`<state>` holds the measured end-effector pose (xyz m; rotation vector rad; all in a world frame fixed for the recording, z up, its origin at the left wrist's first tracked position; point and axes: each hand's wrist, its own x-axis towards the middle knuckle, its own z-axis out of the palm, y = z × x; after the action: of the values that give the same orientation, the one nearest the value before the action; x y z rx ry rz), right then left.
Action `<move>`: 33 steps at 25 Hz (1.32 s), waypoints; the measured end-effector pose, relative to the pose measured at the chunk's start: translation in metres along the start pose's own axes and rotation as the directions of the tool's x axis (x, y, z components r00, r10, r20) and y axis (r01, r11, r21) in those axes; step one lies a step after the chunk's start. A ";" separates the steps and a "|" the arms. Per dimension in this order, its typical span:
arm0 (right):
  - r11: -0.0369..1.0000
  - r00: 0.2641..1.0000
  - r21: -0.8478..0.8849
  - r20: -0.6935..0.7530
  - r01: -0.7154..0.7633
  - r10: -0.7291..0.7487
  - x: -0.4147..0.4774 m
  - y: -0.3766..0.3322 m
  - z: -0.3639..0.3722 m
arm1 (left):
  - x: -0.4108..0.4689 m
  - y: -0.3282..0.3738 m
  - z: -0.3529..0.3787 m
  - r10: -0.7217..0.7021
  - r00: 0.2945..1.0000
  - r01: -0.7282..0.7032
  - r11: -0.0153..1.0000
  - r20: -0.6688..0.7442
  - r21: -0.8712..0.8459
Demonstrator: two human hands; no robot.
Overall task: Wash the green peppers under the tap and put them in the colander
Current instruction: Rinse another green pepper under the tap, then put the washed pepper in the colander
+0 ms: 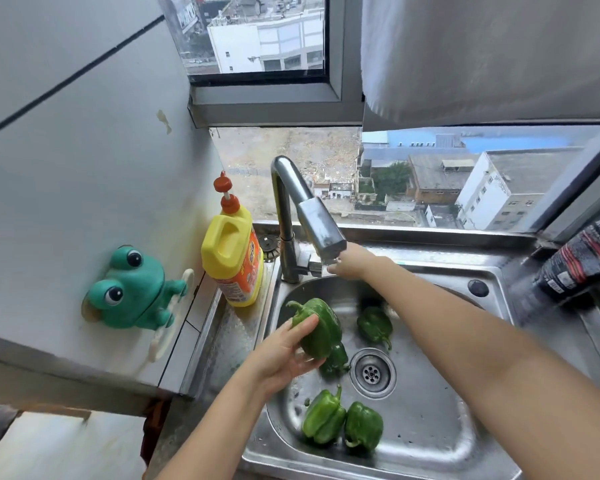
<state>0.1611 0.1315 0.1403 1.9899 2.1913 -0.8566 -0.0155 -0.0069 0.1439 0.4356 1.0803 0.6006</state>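
Reaching behind the tap [321,223], right hand [353,264] hides its fingers, grip untellable; left hand [286,358] fingers clasp a green pepper [317,329].

Right hand [352,264] fingertips hidden behind tap [321,223] spout.

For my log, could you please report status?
Left hand holds one pepper over sink. Right hand at tap. Four peppers lie below. Colander not in view.

One wide-angle head camera looks steeply down from close above onto tap [321,220] and sink [430,427], window [284,161] ahead.
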 end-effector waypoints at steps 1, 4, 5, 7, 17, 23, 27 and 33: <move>0.998 0.999 -0.053 0.034 0.021 -0.020 -0.011 0.006 0.003 | -0.001 -0.003 0.004 0.022 1.000 -0.022 0.998 -0.001 0.061; 0.988 0.997 0.146 0.059 0.048 -0.057 -0.064 0.017 0.012 | -0.001 -0.010 0.019 0.106 0.994 -0.101 0.965 -0.007 0.243; 0.967 0.996 0.247 0.042 0.063 -0.075 -0.086 0.023 0.017 | -0.003 -0.011 0.026 0.140 0.990 -0.129 0.946 -0.018 0.296; 0.838 0.993 0.546 0.087 0.015 -0.075 -0.128 0.036 0.025 | -0.005 -0.017 0.042 0.227 0.973 -0.190 0.882 -0.035 0.431; 0.803 0.969 0.591 -0.140 -0.083 0.202 -0.225 0.091 0.027 | -0.012 -0.047 0.123 0.338 0.921 -0.340 0.448 0.196 0.827; 0.939 0.922 0.320 -0.311 -0.127 0.231 -0.279 0.117 0.041 | -0.015 -0.061 0.148 0.453 0.854 -0.334 0.102 0.255 0.937; 0.914 0.872 0.373 -0.381 -0.159 0.307 -0.311 0.113 0.049 | -0.020 -0.061 0.154 0.220 0.884 -0.411 -0.053 0.412 0.910; 0.793 0.703 0.549 -0.454 -0.262 0.547 -0.361 0.092 0.068 | -0.033 -0.078 0.168 0.194 0.752 -0.588 -0.234 0.630 0.774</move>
<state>0.2850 -0.2224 0.1950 3.2101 1.6816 -0.7833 0.1447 -0.0942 0.1891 2.3503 0.8661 0.1002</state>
